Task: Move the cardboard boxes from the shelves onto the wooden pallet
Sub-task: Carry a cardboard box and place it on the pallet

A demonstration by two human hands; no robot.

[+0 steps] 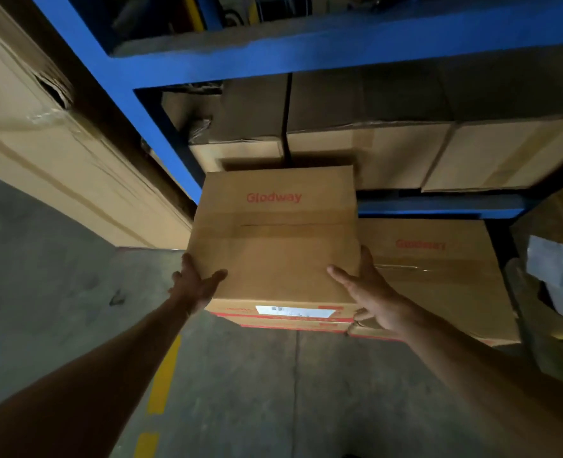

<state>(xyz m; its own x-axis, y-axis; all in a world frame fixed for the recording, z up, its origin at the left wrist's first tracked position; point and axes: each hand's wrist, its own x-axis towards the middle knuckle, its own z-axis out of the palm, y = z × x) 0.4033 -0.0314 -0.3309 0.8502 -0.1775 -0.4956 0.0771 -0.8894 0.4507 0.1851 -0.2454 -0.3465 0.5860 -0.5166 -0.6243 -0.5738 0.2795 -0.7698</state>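
The left hand (196,283) and right hand (369,292) clamp the near corners of the Glodway carton (275,239), thumbs on top, fingers wrapped down the sides; opposed pressure likely steadies the load. The carton sits in front of the blue shelving (306,57), beside a second Glodway carton (438,276). Its underside is hidden. No pallet is visible.

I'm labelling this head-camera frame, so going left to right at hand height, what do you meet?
Grey concrete floor → left hand → the Glodway box it holds → right hand → second Glodway box → torn carton with a pale label.
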